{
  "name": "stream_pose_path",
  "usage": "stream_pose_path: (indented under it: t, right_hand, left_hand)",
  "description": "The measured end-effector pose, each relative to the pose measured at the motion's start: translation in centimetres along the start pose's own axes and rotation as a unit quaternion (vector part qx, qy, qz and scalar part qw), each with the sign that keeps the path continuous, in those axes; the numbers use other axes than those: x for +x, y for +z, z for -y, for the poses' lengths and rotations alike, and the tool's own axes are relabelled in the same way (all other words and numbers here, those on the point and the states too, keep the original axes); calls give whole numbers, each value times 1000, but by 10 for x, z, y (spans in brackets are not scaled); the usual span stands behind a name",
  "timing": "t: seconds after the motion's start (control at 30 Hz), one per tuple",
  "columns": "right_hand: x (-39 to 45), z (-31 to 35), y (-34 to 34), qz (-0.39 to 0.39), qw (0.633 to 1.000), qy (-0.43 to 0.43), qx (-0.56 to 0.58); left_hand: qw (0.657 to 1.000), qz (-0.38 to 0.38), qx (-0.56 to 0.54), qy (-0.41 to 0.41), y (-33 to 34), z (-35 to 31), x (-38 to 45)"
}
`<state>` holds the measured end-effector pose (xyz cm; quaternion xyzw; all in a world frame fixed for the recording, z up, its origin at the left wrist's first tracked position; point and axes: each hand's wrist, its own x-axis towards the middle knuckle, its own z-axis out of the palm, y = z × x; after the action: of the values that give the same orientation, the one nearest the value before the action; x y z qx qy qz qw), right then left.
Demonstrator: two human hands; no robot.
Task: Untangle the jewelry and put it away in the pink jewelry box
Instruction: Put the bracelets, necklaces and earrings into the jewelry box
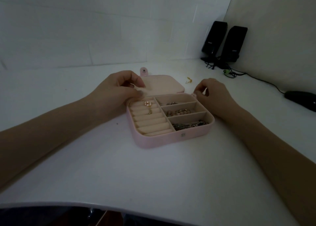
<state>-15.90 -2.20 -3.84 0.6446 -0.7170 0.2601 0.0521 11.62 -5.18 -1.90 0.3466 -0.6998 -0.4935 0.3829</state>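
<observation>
On the bench the pink box lies open, chains already in its three right compartments and earrings on the ring rolls. The left hand has fingers curled at the box's far-left corner; whether it pinches anything is unclear. The right hand pinches something tiny at the far-right corner. Putting-away looks nearly done; next, fetch the gold piece lying beyond the lid.

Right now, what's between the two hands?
In the head view, the open lid of the pink jewelry box lies between the left hand and right hand.
</observation>
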Motion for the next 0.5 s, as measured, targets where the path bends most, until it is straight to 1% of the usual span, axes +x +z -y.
stream_pose_path:
  t: [0.1,0.17,0.23,0.3,0.4,0.47,0.5]
  right_hand:
    - [-1,15,-17,-64,995,-10,72]
    - [-6,39,-30,-85,982,-40,161]
    - [-15,69,-38,-53,958,-86,267]
    - [-26,94,-40,1,934,-139,330]
    - [-34,107,-36,56,912,-174,367]
    - [-36,106,-33,70,910,-173,370]
    - [-37,105,-32,65,916,-172,357]
  left_hand:
    - [1000,-14,14,24,-1,1,0]
    - [998,-32,4,57,-1,-1,0]
    - [995,-36,4,94,-2,-4,0]
    - [995,-7,-3,103,-4,-8,1]
    - [991,83,-55,86,-3,-12,-3]
    - [987,112,-96,65,0,-12,-6]
    - [986,116,-104,59,0,-11,-6]
